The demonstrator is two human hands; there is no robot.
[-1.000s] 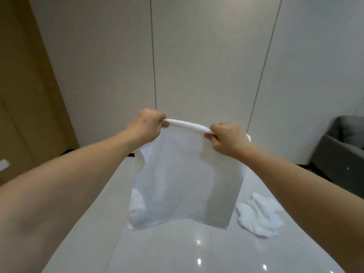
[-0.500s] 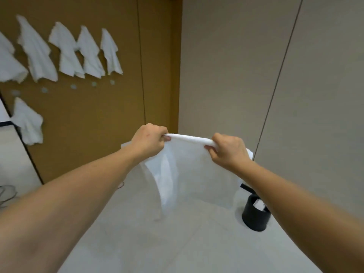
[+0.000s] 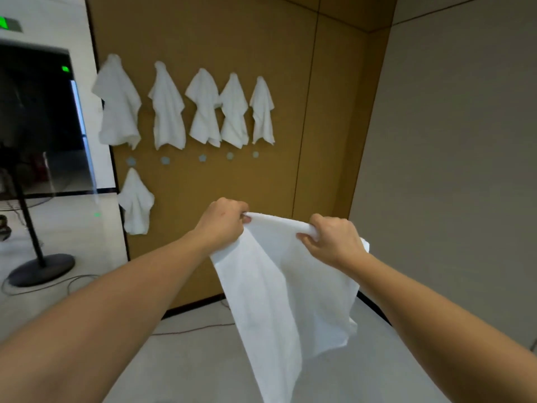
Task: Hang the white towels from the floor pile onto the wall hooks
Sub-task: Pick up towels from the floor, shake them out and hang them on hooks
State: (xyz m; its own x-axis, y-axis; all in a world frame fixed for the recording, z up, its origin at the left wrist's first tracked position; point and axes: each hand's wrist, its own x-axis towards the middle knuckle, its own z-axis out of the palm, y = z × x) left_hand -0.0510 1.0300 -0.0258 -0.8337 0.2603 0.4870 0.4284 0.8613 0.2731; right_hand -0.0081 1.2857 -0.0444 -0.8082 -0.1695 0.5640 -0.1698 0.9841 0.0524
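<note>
Both hands (image 3: 279, 231) clamp a white towel's (image 3: 279, 286) top edge; no writing is legible.

Even, soft indoor light fills the frame — no hard shadows on the brown panelled wall (image 3: 261, 30) or the pale glossy floor (image 3: 189, 367). The dark doorway (image 3: 35, 117) at the upper left stays dim, with a small green light glowing in it. Wide-angle distortion bows the wall seams near the edges. The large white cloth towel (image 3: 279, 286) at the centre looks slightly overexposed and soft — faint motion blur.
</note>
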